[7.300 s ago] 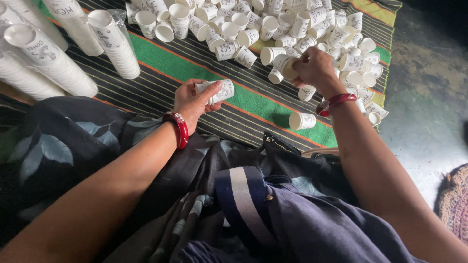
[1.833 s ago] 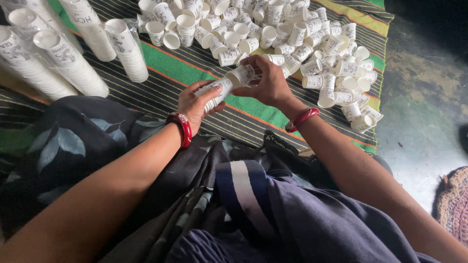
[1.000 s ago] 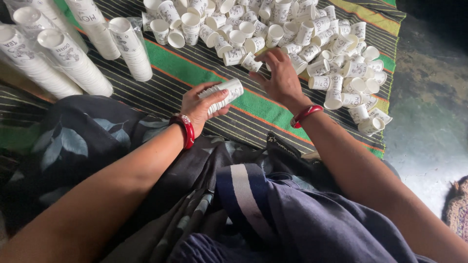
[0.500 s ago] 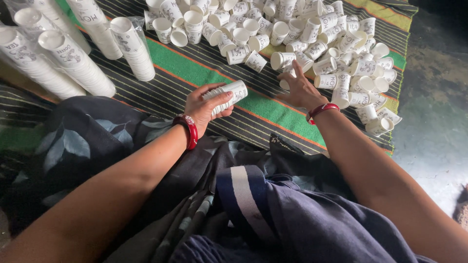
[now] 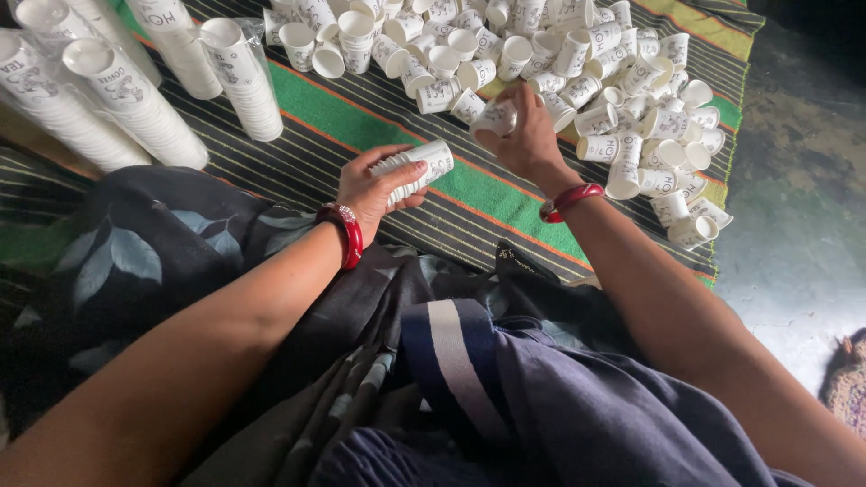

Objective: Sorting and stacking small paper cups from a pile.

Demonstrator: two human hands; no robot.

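Holding a short nested stack of white printed paper cups (image 5: 417, 168), the left hand (image 5: 372, 188) has its fingers curled around the stack from below and the thumb pressed on top; the grip is closed on the stack. The stack lies nearly horizontal, its long axis running from the palm up and to the right, with the open mouth of the outermost cup facing the right hand.

The right hand (image 5: 523, 137) is partly closed around a single white paper cup (image 5: 495, 118), pinched between thumb and fingertips. This cup sits just beyond and to the right of the stack's open end, near it but not touching. The right hand is therefore the nearer hand to the loose supply, and the left hand presents the receiving end of the stack toward it.

Behind the right hand lies a heap of loose white paper cups (image 5: 577, 63), scattered on their sides and upright across a green, orange and black striped woven mat (image 5: 361, 117) on the floor. At the upper left of the mat lie several long finished sleeves of stacked white cups (image 5: 135, 108), well apart from both hands. Each wrist carries a red bangle (image 5: 347, 234). Dark patterned fabric (image 5: 135, 261) covers the person's lap in the foreground.
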